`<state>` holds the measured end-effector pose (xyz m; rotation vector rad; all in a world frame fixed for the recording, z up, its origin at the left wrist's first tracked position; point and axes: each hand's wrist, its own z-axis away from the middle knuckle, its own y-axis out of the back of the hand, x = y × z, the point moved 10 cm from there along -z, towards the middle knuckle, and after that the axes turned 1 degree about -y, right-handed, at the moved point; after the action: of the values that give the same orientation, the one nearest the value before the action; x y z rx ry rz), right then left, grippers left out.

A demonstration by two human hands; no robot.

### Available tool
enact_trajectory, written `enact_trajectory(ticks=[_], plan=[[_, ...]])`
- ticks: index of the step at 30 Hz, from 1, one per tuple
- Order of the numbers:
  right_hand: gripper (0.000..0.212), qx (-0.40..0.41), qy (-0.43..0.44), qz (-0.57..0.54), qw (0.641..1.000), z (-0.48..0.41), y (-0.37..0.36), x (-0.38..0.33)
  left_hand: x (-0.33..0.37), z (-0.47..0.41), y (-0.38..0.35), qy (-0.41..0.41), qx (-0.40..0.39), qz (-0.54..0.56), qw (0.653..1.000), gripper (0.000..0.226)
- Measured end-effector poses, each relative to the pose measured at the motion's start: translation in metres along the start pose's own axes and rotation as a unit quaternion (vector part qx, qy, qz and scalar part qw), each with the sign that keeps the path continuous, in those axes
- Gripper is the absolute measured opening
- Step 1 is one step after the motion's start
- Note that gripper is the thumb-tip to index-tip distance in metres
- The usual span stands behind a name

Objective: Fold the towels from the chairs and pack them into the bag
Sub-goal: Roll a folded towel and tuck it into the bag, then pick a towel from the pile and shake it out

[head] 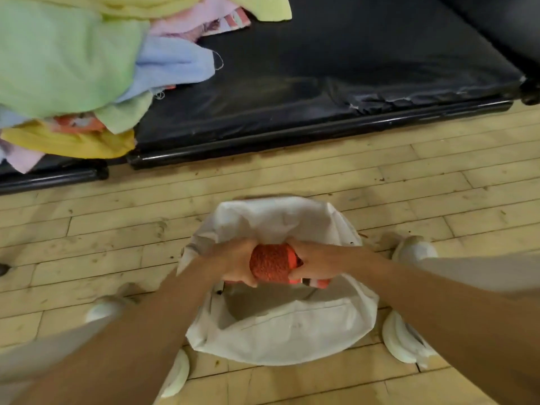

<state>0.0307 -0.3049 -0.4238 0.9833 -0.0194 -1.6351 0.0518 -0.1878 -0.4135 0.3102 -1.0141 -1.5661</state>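
Orange towel (271,264), folded into a tight bundle, is held between both hands right over the bag's mouth. L hand (235,263) grips its left end, fingers curled under. R hand (317,266) grips the right end, thumb side on top, w/ a striped bit of cloth poking out below the palm. So both hands are closed round the bundle, neither free. Bag (280,337) is white, soft and open, slumped on the floor (117,229) between the person's shoes (416,249), near the chairs' front edge but not touching it. Inside is shaded, so can't tell what's in it already. Handling, my guess: towel is light, soft terry, not slippery, not fragile, but floppy. The fold will prob. spring open if one end is let go. Best hold is as now, both ends squeezed w/ fingers underneath, then lower it flat into the bag before letting go. Bag won't keep its own shape and the rim may fold inward, so aim for the middle of the opening. Other towels (58,68), green, blue, yellow, pink etc., lie heaped and unfolded at the left end of the black chairs (306,83), well apart from the hands. Judging by that heap, most of the folding is yet to do.
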Motion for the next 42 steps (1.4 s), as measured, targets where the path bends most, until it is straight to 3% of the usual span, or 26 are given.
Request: enact_trajectory(ticks=[4, 7, 13, 17, 20, 22, 26, 29, 33, 38, 42], plan=[[0.063, 0.039, 0.010, 0.121, 0.992, -0.030, -0.018, 0.013, -0.027, -0.022, -0.034, 0.030, 0.012, -0.017, 0.999, 0.076], [0.069, 0.094, 0.031, 0.228, 0.969, -0.044, -0.030, 0.024, -0.038, -0.033, -0.076, 0.050, -0.038, -0.032, 0.997, 0.087], [0.061, 0.136, -0.001, 0.256, 0.957, -0.055, -0.046, 0.033, -0.036, -0.041, -0.108, 0.059, -0.077, -0.101, 0.990, 0.084], [0.060, 0.118, -0.027, 0.270, 0.955, -0.052, -0.044, 0.029, -0.033, -0.037, -0.093, 0.068, -0.076, -0.120, 0.987, 0.082], [0.061, 0.091, -0.038, 0.300, 0.949, -0.036, -0.038, 0.021, -0.027, -0.027, -0.061, 0.063, -0.046, -0.046, 0.996, 0.065], [0.050, 0.088, -0.034, 0.328, 0.940, -0.022, -0.028, 0.010, -0.020, -0.017, -0.034, 0.043, -0.047, 0.006, 0.998, 0.054], [0.037, 0.091, -0.006, 0.323, 0.942, 0.009, 0.009, -0.022, -0.001, 0.020, 0.035, 0.024, -0.043, 0.014, 0.999, 0.054], [0.030, 0.107, 0.025, 0.333, 0.936, 0.037, 0.050, -0.061, 0.022, 0.058, 0.091, -0.011, -0.009, -0.003, 1.000, 0.049], [0.030, 0.189, 0.072, 0.307, 0.930, 0.079, 0.110, -0.124, 0.050, 0.117, 0.159, -0.059, 0.047, 0.029, 0.997, 0.039], [0.027, 0.302, 0.133, 0.235, 0.914, 0.119, 0.182, -0.201, 0.040, 0.188, 0.243, -0.070, 0.220, 0.075, 0.970, 0.026], [0.025, 0.366, 0.180, 0.147, 0.901, 0.124, 0.218, -0.249, -0.013, 0.229, 0.280, -0.036, 0.377, 0.100, 0.920, 0.020]])
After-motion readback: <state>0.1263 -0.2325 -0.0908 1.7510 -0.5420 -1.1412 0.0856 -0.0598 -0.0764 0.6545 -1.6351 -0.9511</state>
